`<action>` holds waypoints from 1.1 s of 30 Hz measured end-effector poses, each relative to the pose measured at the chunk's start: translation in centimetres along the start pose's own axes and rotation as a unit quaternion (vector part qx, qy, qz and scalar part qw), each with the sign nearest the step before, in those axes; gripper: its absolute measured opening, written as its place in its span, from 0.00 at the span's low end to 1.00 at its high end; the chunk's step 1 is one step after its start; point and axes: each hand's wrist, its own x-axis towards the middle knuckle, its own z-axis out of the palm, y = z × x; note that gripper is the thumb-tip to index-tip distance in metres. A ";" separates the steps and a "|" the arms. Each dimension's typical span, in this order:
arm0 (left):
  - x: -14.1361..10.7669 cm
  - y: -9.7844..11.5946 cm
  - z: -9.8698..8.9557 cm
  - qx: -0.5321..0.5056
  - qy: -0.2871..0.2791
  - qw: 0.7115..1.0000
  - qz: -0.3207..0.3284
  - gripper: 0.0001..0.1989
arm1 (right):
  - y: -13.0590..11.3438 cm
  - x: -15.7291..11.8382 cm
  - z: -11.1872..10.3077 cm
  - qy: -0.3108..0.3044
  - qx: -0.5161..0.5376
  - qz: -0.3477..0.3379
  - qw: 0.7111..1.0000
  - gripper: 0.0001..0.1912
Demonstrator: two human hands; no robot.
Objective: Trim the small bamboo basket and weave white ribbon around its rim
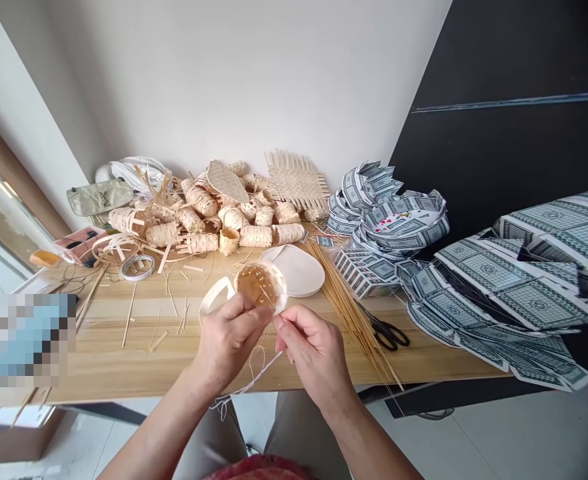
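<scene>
A small round woven basket (257, 283), its opening tilted up, is gripped at its near rim by my left hand (230, 341). A pale curved strip (213, 300) sticks out on its left side. At the basket's lower right edge, the fingertips of my right hand (315, 352) are pinched together. White thread (255, 381) runs from under these fingers and hangs in loops between my wrists, over the table edge. Whether a needle is in the pinch is too small to tell. Behind the basket lies a pale oval board (301, 272).
Several woven tubes (199, 200) are heaped at the back, beside a flat woven mat (299, 180). Thin sticks (347, 300) and black scissors (388, 332) lie to the right. Folded playing-card constructions (499, 280) fill the right side. A tape roll (138, 267) lies left among scraps.
</scene>
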 end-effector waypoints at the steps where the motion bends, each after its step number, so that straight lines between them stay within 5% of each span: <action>1: -0.1 -0.1 0.0 0.000 -0.003 1.000 0.008 0.07 | 0.1 0.1 0.1 -0.004 0.001 0.010 1.000 0.15; 5: -0.1 -0.9 -0.2 0.012 -0.024 0.999 0.033 0.09 | -0.1 0.2 -0.6 -0.040 -0.032 0.030 0.998 0.10; 10: 0.4 -1.9 -0.7 0.031 -0.037 0.997 0.065 0.09 | -1.9 1.5 -3.1 0.039 -0.156 -0.141 0.977 0.07; 13: 0.6 -1.8 -0.9 0.046 -0.060 0.993 0.095 0.10 | -3.5 3.0 -3.5 -0.026 -0.219 -0.151 0.964 0.08; 20: 0.3 -1.6 -1.1 0.068 -0.115 0.980 0.149 0.12 | -5.1 4.9 -1.9 -0.168 -0.415 -0.049 0.893 0.14; 30: 0.9 -1.4 -2.3 -0.009 -0.151 0.976 0.159 0.13 | -5.4 3.5 -2.4 0.051 -0.146 -0.172 0.973 0.10; 33: 1.1 -1.6 -2.5 -0.047 -0.134 0.979 0.149 0.12 | -5.9 3.6 -3.6 0.042 0.047 -0.098 0.993 0.09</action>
